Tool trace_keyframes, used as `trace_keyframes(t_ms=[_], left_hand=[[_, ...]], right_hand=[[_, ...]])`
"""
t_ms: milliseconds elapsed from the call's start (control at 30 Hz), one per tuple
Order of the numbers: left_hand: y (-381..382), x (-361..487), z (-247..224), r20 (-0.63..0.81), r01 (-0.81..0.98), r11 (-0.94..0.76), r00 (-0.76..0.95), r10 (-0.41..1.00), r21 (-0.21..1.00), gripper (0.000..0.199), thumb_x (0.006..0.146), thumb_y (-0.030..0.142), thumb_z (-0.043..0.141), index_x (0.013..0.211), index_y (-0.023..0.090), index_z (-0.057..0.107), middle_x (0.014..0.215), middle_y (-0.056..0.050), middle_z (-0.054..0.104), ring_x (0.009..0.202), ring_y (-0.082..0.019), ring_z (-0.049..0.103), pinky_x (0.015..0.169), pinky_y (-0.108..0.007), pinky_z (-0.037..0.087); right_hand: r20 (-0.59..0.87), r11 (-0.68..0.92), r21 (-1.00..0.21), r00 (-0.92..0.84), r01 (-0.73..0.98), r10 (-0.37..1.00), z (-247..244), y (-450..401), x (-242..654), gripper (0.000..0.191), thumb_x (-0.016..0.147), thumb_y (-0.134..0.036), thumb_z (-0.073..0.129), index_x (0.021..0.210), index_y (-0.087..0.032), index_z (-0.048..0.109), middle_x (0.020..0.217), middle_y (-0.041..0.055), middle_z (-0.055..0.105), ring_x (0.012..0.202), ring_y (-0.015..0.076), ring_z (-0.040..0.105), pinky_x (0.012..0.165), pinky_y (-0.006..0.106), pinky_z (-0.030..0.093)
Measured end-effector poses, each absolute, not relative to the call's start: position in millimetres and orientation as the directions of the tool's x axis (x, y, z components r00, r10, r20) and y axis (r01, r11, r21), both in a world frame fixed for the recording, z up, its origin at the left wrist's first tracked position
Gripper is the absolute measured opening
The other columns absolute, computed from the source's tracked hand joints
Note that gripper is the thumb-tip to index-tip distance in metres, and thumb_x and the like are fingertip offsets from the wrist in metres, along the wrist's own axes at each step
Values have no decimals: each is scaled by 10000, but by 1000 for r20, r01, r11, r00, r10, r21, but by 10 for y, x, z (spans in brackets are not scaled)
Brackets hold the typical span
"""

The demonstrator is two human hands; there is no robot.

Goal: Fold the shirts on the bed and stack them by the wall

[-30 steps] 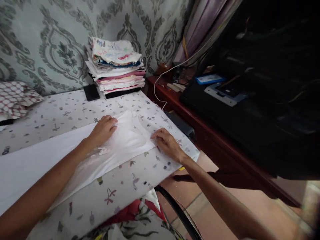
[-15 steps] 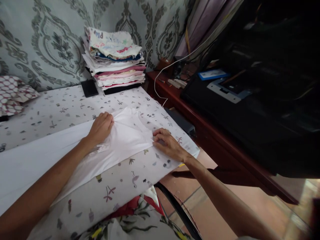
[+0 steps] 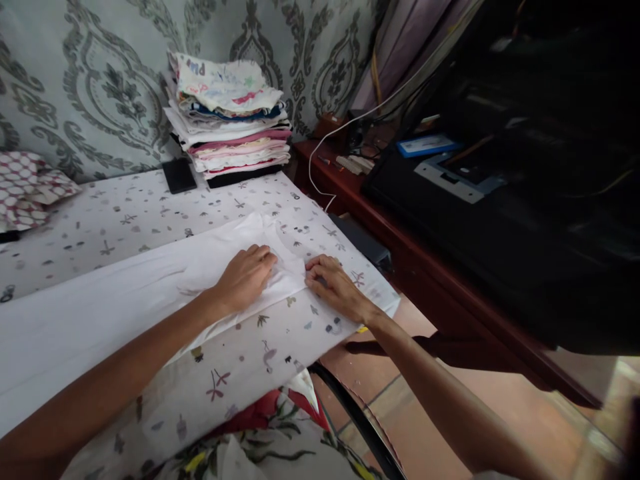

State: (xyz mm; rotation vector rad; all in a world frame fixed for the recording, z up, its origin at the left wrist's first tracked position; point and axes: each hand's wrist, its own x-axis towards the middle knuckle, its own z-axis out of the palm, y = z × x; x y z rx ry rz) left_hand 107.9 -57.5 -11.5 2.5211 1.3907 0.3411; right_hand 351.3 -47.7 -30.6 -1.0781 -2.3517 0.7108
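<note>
A white garment (image 3: 150, 287) lies stretched lengthwise across the patterned sheet, with small creases in its middle. My left hand (image 3: 247, 273) rests on top of it near its right end, palm down, fingers extended and slightly bent. At the garment's right edge, my right hand (image 3: 333, 283) pinches the fabric between thumb and fingers. The two hands are a short way apart, with the right one nearer the corner of the bed.
At the back by the wall stands a tall stack of folded clothes (image 3: 235, 133), beside a black phone (image 3: 179, 176). A red-and-white patterned cloth (image 3: 33, 190) lies far left. To the right are a dark red wooden table (image 3: 425, 267), a white cable (image 3: 320, 143) and a large black panel (image 3: 540, 220).
My left hand has moved right along the garment, from a closed grip on the cloth to lying on it, nearer my right hand. The fabric there is flatter. My right hand stays put.
</note>
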Motion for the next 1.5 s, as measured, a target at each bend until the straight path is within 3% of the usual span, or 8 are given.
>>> trace_keyframes(t_ms=[233, 367, 533, 700, 900, 1133, 1333, 1500], left_hand=[[-622, 1141, -91, 80, 766, -572, 577, 813, 292, 113, 944, 197, 458, 954, 191, 571, 1017, -77, 602, 961, -245, 537, 803, -370, 463], [-623, 1148, -106, 86, 778, -559, 560, 824, 287, 246, 894, 67, 409, 1042, 179, 572, 1031, -83, 604, 980, -244, 532, 823, -367, 469], [-677, 1113, -210, 144, 746, -622, 606, 782, 239, 274, 950, 93, 381, 1109, 144, 598, 1095, -107, 617, 1013, -259, 530, 874, -398, 455], [-702, 1100, -295, 191, 731, -651, 622, 759, 203, 285, 969, 110, 386, 1132, 150, 616, 1123, -109, 620, 1044, -261, 536, 897, -403, 444], [-697, 1100, -300, 208, 734, -651, 617, 759, 197, 294, 980, 119, 378, 1153, 143, 615, 1116, -105, 618, 1035, -256, 533, 890, -390, 439], [-710, 1124, -270, 187, 749, -630, 602, 777, 204, 272, 977, 128, 385, 1125, 141, 613, 1134, -113, 621, 1055, -268, 545, 901, -420, 448], [-768, 972, -203, 248, 767, -588, 536, 807, 257, 254, 1024, 233, 387, 1194, 179, 568, 1258, -129, 618, 1193, -261, 562, 980, -442, 469], [-736, 716, -293, 162, 889, -373, 340, 926, 266, 446, 1037, 393, 387, 1406, 151, 452, 1548, -205, 422, 1457, -313, 362, 1180, -588, 271]], right_hand=[[199, 562, -639, -593, 525, 780, -382, -447, 3540, 191, 975, -296, 470, 802, -225, 507, 1069, 79, 578, 1007, 230, 518, 954, 454, 398], [149, 530, -696, -624, 485, 767, -295, -404, 3553, 210, 989, -314, 453, 802, -224, 483, 1044, 75, 570, 997, 219, 520, 937, 427, 404], [66, 497, -749, -698, 437, 713, -127, -356, 3582, 254, 1022, -371, 404, 832, -223, 484, 1011, 58, 539, 886, 180, 516, 839, 359, 435], [20, 502, -722, -711, 476, 703, -112, -332, 3608, 246, 1022, -368, 414, 849, -221, 509, 984, 45, 536, 849, 174, 507, 815, 349, 429], [-24, 504, -665, -690, 551, 723, -123, -395, 3585, 63, 903, -277, 591, 911, -227, 554, 1082, 55, 551, 1003, 220, 532, 904, 379, 433], [22, 521, -639, -664, 565, 747, -113, -411, 3560, 54, 840, -168, 534, 836, -220, 522, 1003, 53, 577, 928, 204, 553, 854, 362, 450], [-11, 382, -619, -494, 686, 869, -61, -406, 3463, 283, 920, -421, 552, 1128, -230, 555, 1024, 64, 636, 898, 215, 606, 813, 375, 494], [57, 355, -501, -379, 789, 924, -180, -359, 3271, 349, 846, -474, 645, 1091, -231, 594, 1000, 75, 646, 923, 266, 631, 811, 419, 499]])
